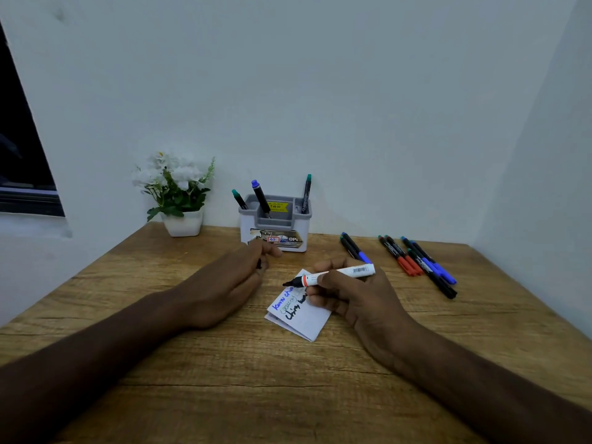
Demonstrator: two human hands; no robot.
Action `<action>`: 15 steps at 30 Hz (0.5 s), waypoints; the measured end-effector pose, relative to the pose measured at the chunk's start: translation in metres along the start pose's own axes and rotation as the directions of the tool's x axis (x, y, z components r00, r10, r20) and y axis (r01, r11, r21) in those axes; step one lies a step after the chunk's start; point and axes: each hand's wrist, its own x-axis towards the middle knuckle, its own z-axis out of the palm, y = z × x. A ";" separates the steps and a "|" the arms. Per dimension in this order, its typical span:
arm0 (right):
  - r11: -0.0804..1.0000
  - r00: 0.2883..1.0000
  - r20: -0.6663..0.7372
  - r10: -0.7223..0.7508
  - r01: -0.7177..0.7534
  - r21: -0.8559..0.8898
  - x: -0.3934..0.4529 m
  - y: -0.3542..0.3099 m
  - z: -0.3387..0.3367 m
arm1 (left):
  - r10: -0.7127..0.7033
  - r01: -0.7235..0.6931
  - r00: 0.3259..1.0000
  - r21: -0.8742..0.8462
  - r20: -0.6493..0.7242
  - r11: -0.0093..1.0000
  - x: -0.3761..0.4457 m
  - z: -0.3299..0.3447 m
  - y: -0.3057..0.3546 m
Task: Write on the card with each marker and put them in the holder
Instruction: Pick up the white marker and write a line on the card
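A folded white card (304,318) lies on the wooden table (224,373), with blue, grey and black writing on it. My right hand (346,296) rests on the card's right side and grips an uncapped white marker (336,275) with an orange band, its black tip pointing left above the card. My left hand (237,280) sits left of the card, fingers curled around a small dark piece that looks like the marker's cap (260,263). A grey and white holder (276,222) stands at the back with three markers upright in it.
Several capped markers (416,261) in blue, red and black lie in a row at the right of the table. A white pot of white flowers (179,200) stands left of the holder against the wall. Walls close in behind and on the right.
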 end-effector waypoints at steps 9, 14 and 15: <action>0.995 0.999 -0.009 0.042 -0.041 0.094 -0.002 -0.004 0.004 | -0.032 0.011 0.954 -0.070 -0.297 0.998 0.004 0.002 -0.011; 0.994 0.999 0.005 0.036 -0.036 0.107 0.004 0.001 -0.002 | -0.039 0.016 0.954 -0.079 -0.297 0.997 0.003 0.002 -0.007; 0.993 0.999 0.012 0.032 -0.033 0.112 0.005 0.001 -0.003 | -0.036 0.012 0.956 -0.081 -0.290 0.997 0.004 0.001 -0.006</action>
